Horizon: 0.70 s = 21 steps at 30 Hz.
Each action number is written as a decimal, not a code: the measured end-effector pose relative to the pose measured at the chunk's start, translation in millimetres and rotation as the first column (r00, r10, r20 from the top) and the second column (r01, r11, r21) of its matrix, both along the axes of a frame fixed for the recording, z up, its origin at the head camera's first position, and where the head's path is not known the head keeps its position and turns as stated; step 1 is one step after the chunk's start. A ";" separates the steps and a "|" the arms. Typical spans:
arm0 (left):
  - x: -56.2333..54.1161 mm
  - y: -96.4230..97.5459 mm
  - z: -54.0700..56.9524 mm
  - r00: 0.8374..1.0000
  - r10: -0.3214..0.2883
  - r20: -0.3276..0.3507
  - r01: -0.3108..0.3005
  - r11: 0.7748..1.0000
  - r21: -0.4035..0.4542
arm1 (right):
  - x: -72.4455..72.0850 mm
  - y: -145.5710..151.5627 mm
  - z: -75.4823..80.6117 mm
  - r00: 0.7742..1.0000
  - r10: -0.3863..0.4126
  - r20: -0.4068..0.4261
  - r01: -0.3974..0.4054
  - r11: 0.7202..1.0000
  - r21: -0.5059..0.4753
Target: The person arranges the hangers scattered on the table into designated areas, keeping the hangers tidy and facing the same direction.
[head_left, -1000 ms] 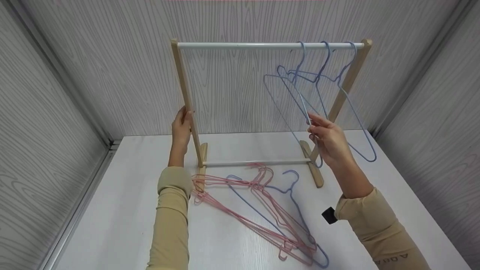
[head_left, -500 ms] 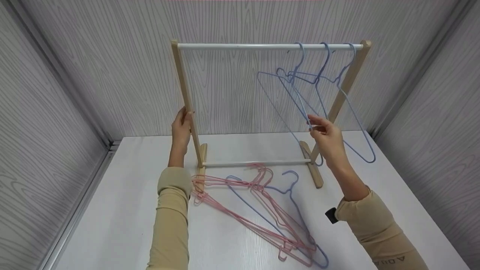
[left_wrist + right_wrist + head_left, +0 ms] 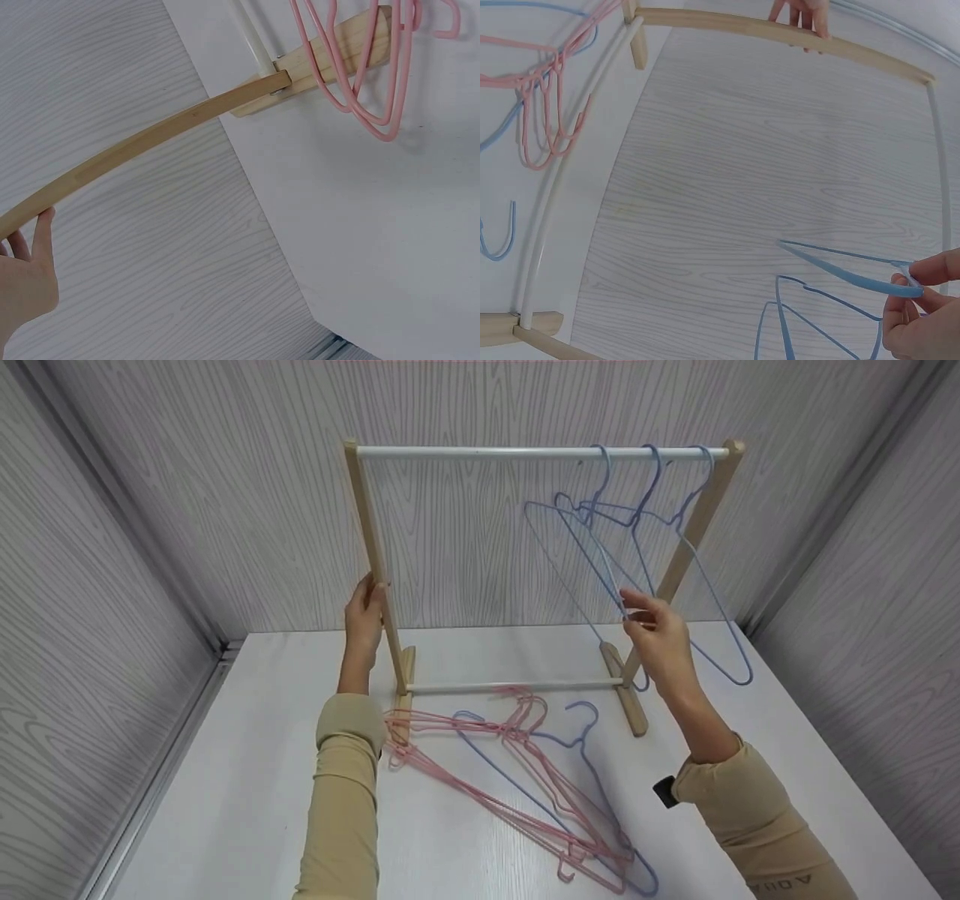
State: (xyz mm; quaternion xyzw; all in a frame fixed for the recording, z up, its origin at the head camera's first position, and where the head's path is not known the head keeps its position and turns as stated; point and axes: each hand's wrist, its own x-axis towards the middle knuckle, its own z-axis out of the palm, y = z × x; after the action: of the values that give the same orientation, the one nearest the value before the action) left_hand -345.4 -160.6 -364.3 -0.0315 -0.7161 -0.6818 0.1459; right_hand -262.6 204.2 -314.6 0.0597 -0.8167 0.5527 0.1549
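Note:
A small clothes rack with wooden posts and a white rail [image 3: 472, 453] stands at the back of the table. My left hand [image 3: 364, 619] grips its left post [image 3: 365, 521] about halfway up; in the right wrist view its fingers show across that post. My right hand [image 3: 661, 649] pinches the side of a blue wire hanger [image 3: 855, 280] between thumb and fingers. That hanger's hook [image 3: 607, 469] sits over the rail. Two other blue hangers hang to its right, the middle one [image 3: 654, 480] and the outer one [image 3: 724, 607] near the right post.
Several pink hangers [image 3: 480, 795] lie tangled on the white table [image 3: 225, 780] in front of the rack, overlapping its left foot. A blue hanger [image 3: 596, 772] lies partly under them. Patterned panels [image 3: 480, 405] enclose the back and sides.
The held hanger has swung slightly to the left and partly back. My right hand has shifted a little, still pinching it. The left hand has stayed on the post.

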 end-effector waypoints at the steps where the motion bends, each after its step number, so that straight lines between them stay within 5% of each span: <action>1: 2.6 1.3 2.5 1.000 0.001 0.002 -0.001 1.000 -0.005 | 0.6 0.4 -0.3 1.000 -0.001 -0.005 0.001 1.000 0.003; 12: 7.8 3.0 6.2 1.000 0.011 0.002 -0.011 0.999 -0.031 | 12.5 1.4 -1.7 0.977 -0.046 -0.210 0.058 0.997 0.050; 21: 5.7 3.0 6.1 1.000 0.006 0.002 -0.006 1.000 -0.014 | 39.9 -8.5 -4.7 0.869 0.042 -0.492 0.004 0.996 0.093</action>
State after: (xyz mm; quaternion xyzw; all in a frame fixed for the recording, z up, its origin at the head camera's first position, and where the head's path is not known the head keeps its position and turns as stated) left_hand -339.7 -157.6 -358.2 -0.0296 -0.7213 -0.6762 0.1470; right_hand -222.7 195.7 -319.3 0.2137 -0.7736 0.4830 0.3500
